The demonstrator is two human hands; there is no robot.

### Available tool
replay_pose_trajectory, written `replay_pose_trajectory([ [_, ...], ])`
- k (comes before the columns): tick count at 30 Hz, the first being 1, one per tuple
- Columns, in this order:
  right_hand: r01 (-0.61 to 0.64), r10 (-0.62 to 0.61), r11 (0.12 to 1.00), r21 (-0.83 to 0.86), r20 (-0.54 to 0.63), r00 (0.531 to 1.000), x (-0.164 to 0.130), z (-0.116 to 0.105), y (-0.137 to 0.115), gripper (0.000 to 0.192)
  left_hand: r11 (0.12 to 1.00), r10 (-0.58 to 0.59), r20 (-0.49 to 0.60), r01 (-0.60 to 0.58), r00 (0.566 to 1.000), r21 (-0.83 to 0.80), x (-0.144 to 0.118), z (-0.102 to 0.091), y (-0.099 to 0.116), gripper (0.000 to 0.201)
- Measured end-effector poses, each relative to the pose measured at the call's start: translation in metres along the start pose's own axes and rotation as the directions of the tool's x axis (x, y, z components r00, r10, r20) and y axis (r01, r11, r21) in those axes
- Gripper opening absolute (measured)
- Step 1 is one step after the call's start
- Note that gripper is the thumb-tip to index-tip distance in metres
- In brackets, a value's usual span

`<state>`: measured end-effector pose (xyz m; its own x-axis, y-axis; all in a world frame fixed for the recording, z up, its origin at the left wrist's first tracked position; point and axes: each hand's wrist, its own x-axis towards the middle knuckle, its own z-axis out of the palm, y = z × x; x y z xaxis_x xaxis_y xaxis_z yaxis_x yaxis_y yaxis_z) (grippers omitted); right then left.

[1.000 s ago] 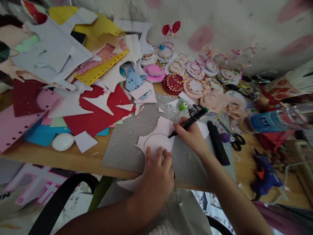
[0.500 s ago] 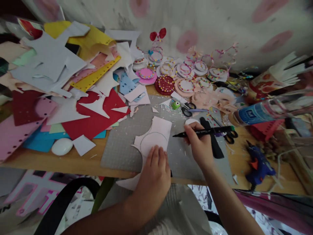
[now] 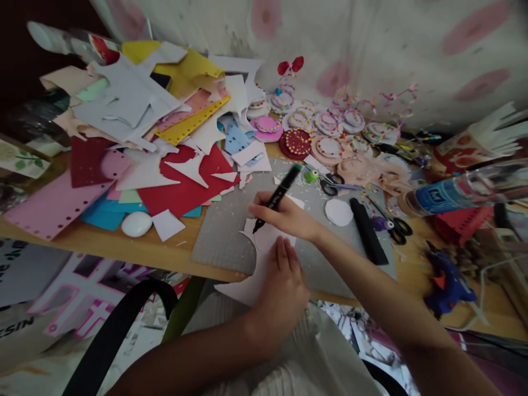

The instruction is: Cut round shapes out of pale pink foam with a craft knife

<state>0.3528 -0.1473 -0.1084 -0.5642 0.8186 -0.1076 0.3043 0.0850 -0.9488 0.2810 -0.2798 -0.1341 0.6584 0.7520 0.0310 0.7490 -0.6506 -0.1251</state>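
Note:
My right hand (image 3: 284, 215) grips a black marker (image 3: 281, 190) with a green end. Its nib points down at the upper left part of a white sheet (image 3: 258, 269) with curved cut-outs, touching it or just above. Flat on the same sheet lies my left hand (image 3: 286, 278), fingers stretched out and pressing it from below the marker. The sheet overhangs the front edge of a grey cutting mat (image 3: 322, 269). To the right on the mat are a white disc (image 3: 339, 212) and a black bar-shaped object (image 3: 368, 231). My right hand covers the sheet's top.
Cut foam or paper scraps pile up at the left, with a white egg-shaped object (image 3: 137, 224) in front. Decorated small hats (image 3: 295, 144) line the back. At the right are scissors (image 3: 400, 231), a blue glue gun (image 3: 449, 280) and a clear bottle (image 3: 441, 195).
My right hand has moved left with the marker, from beside the sheet to over it, and the marker now stands steeper. My left hand stays on the sheet. The view has shifted.

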Motion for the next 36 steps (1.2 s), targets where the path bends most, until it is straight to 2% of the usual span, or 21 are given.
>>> replay_pose_trajectory([
  [4, 0.072, -0.027, 0.984, -0.163, 0.262, 0.965, 0.021, 0.006, 0.006, 0.029, 1.000, -0.021, -0.040, 0.021, 0.999, 0.004, -0.001, 0.002, 0.002, 0.043],
  [7, 0.079, 0.029, 0.951, -0.298, 0.343, 0.939, 0.026, 0.009, 0.010, 0.029, 0.999, -0.037, -0.075, 0.038, 0.997, 0.012, -0.001, 0.005, 0.004, 0.045],
  [11, 0.076, 0.056, 0.931, -0.357, 0.345, 0.937, 0.025, 0.011, 0.011, 0.027, 1.000, -0.028, -0.096, 0.029, 0.995, 0.012, 0.000, 0.005, 0.002, 0.045],
  [16, 0.091, 0.060, 0.901, -0.424, 0.330, 0.942, 0.023, 0.012, 0.009, 0.025, 1.000, 0.003, -0.072, -0.002, 0.997, 0.017, 0.000, 0.002, -0.001, 0.046],
  [22, 0.088, 0.054, 0.891, -0.444, 0.296, 0.954, 0.025, 0.013, 0.014, 0.020, 1.000, 0.003, -0.091, -0.002, 0.996, 0.014, 0.001, 0.003, -0.002, 0.045],
  [28, 0.050, 0.000, 0.908, -0.417, 0.119, 0.993, 0.035, 0.001, 0.015, 0.018, 1.000, 0.002, -0.064, -0.004, 0.998, -0.025, 0.000, 0.005, -0.002, 0.045],
  [30, 0.051, -0.043, 0.944, -0.327, 0.031, 0.999, 0.034, -0.008, 0.011, 0.022, 0.999, 0.003, -0.059, -0.005, 0.998, -0.036, 0.000, 0.004, -0.002, 0.045],
  [32, 0.055, -0.076, 0.983, -0.173, -0.118, 0.990, 0.026, -0.019, 0.006, 0.025, 0.998, 0.008, -0.080, -0.012, 0.997, -0.054, 0.001, 0.004, -0.005, 0.044],
  [34, 0.052, -0.052, 0.999, -0.010, -0.326, 0.944, 0.011, -0.028, 0.003, 0.025, 0.993, 0.011, -0.095, -0.022, 0.995, -0.115, 0.002, 0.004, -0.012, 0.041],
  [36, 0.059, 0.021, 0.989, 0.132, -0.535, 0.845, -0.010, -0.035, 0.002, 0.025, 0.966, 0.010, -0.090, -0.033, 0.996, -0.257, 0.003, 0.002, -0.024, 0.040],
])
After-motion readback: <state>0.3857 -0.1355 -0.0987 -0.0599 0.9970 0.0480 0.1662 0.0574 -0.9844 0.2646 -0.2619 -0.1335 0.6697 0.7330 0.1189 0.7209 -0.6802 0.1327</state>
